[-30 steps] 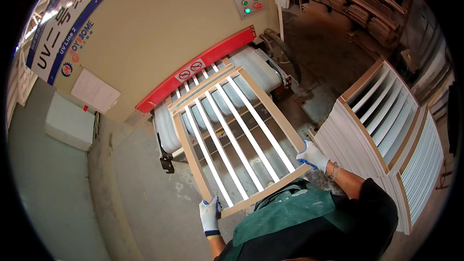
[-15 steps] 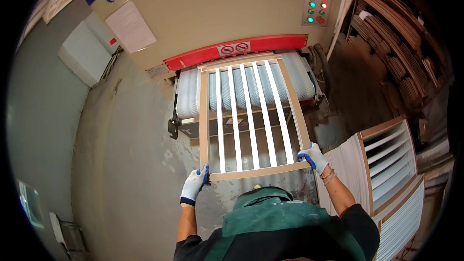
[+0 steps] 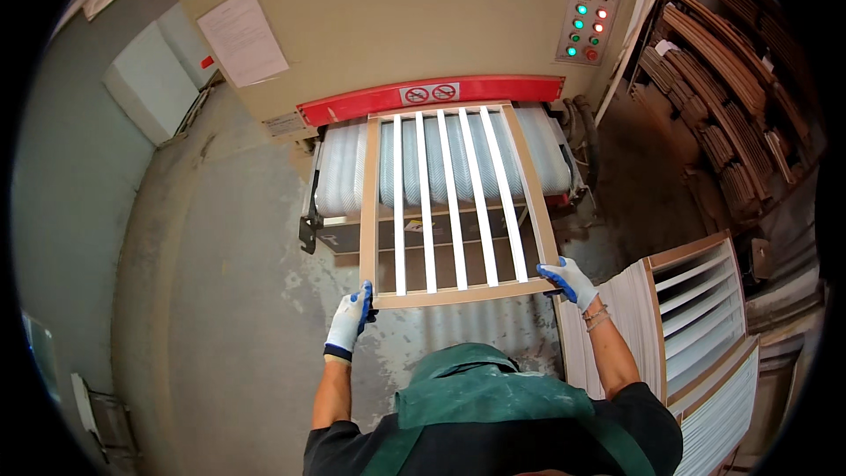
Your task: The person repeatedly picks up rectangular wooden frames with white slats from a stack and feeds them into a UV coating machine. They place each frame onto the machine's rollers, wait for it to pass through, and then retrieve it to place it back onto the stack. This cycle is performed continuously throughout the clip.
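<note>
A wooden frame with several white slats (image 3: 458, 227) spans from my hands to a conveyor belt (image 3: 344, 167). Its far part lies over the belt, and its far edge is at the red guard bar (image 3: 370, 97) of a beige machine (image 3: 423, 26). At the near left corner, my gloved left hand (image 3: 354, 316) is closed round the frame, thumb along the side. My gloved right hand (image 3: 571, 282) grips the near right corner. Both gloves are white with blue palms; the fingers beneath the frame are hidden.
A stack of similar slatted frames (image 3: 617, 322) stands to my right. The machine's control panel (image 3: 588, 22) has lit buttons. Long curved-looking boards (image 3: 723, 88) fill racks at the far right. A grey wall (image 3: 70, 185) runs along the left, beyond the concrete floor (image 3: 211, 300).
The slatted frame has moved a little farther forward, its far edge now closer to the red bar. Both hands have gone forward with it, still gripping the near corners.
</note>
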`<control>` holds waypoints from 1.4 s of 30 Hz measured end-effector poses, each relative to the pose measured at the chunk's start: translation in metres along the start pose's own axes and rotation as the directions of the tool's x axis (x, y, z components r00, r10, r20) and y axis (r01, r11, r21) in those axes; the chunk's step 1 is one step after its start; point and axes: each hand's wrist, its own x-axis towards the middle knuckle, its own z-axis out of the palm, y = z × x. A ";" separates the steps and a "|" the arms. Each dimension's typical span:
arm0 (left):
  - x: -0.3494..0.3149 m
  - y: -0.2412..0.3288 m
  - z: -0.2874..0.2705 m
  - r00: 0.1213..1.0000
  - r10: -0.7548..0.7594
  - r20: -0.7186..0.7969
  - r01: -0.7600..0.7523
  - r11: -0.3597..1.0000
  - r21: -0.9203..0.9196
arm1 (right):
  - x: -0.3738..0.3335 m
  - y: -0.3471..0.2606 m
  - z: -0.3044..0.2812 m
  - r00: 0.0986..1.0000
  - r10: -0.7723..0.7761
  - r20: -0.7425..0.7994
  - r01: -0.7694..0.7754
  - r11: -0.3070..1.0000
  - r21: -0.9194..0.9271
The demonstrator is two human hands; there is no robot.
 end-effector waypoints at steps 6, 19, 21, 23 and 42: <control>0.022 -0.013 -0.004 0.984 0.169 0.059 -0.172 0.984 0.053 | 0.021 0.009 -0.004 0.987 -0.162 -0.002 0.160 0.979 0.126; -0.008 0.020 0.011 0.993 0.114 -0.037 -0.115 0.993 -0.034 | 0.024 0.025 -0.003 0.998 -0.052 -0.021 0.055 0.971 0.233; -0.019 0.015 0.007 0.989 0.130 -0.067 -0.126 0.990 0.066 | 0.014 0.035 -0.002 1.000 -0.012 0.009 0.010 0.971 0.240; -0.033 0.006 0.004 0.982 0.162 -0.099 -0.142 0.972 0.188 | 0.001 0.050 0.002 1.000 0.005 -0.011 -0.003 0.975 0.222; -0.110 -0.050 -0.005 0.954 0.022 -0.300 0.103 0.913 0.394 | -0.099 0.093 0.029 0.996 0.084 -0.016 -0.078 0.971 0.225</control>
